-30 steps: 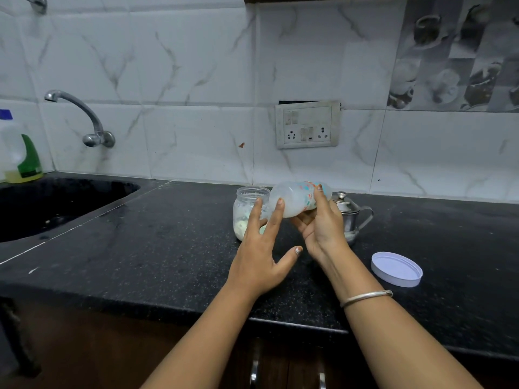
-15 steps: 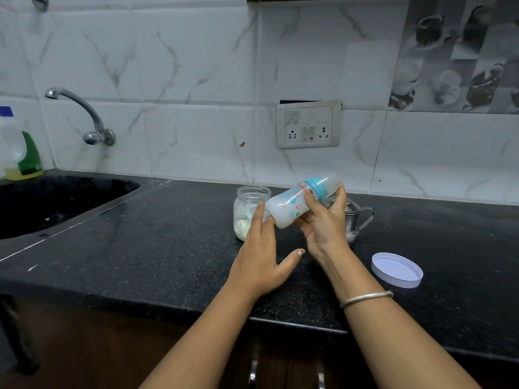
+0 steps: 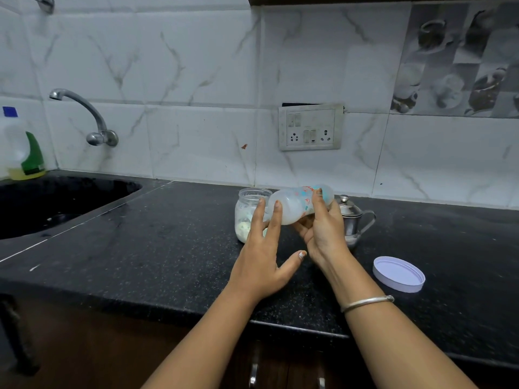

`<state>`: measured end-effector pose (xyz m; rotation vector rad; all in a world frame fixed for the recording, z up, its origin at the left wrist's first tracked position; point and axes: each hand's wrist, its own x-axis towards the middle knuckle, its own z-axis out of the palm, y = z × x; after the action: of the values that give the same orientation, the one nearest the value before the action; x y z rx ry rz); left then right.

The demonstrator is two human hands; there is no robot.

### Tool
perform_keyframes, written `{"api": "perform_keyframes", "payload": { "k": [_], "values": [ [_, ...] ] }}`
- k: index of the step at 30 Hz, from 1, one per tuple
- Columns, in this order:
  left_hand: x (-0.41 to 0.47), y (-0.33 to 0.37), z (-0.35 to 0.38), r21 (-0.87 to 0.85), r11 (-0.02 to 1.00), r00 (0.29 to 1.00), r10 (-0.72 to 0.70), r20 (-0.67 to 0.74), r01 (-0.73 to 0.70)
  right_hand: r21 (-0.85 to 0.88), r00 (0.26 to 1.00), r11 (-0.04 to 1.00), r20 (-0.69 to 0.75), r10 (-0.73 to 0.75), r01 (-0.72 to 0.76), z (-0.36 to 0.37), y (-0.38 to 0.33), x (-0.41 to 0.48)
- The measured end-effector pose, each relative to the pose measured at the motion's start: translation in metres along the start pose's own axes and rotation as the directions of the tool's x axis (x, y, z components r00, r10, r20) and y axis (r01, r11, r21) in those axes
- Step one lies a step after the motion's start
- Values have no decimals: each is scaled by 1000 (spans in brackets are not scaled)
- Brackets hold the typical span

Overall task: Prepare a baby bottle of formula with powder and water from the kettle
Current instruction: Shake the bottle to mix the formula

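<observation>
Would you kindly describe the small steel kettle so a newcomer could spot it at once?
Start at the wall switch panel and drop to the black counter below. The kettle stands there behind the right hand: the only shiny metal vessel, with knobbed lid and loop handle, unlike the glass jar nearby.

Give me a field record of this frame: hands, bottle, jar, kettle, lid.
right hand: grips the baby bottle, held sideways above the counter
left hand: open, straight fingers at the bottle's base end
powder jar: uncapped, upright, behind the left fingers
jar lid: flat on the counter, right of both hands
kettle: steel, lidded, behind the right hand
</observation>
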<state>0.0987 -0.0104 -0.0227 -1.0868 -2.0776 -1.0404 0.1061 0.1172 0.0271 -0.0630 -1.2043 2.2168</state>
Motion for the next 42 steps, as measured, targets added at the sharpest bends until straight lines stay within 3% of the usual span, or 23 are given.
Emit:
{"api": "perform_keyframes", "payload": {
  "k": [10, 18, 26, 30, 35, 38, 42],
  "values": [
    [2, -3, 4, 44, 992, 988, -120, 92, 117, 43, 989, 990, 53, -137, 135, 3, -5, -4],
    [2, -3, 1, -34, 998, 998, -51, 31, 52, -42, 999, 998, -17, -37, 36, 2, 0, -1],
    [3, -1, -2, -80, 997, 1000, 22, -6, -22, -4, 998, 998, 8, 66, -66, 1, 2, 1],
    [2, -2, -1, -109, 992, 998, -64, 6, 65, -60, 999, 997, -14, -50, 50, 0, 0, 0],
    [1, 1, -1, -86, 983, 987, -157, 31, 160, -134, 969, 960, 64, -239, 246, 3, -3, -7],
    [1, 2, -1, -82, 982, 985, -167, 32, 169, -162, 968, 956, 93, -232, 245, 4, -2, -9],
    [1, 5, -4, -109, 986, 992, -129, -1, 128, -135, 986, 977, 28, -164, 167, 2, -3, -5]
  ]
}}
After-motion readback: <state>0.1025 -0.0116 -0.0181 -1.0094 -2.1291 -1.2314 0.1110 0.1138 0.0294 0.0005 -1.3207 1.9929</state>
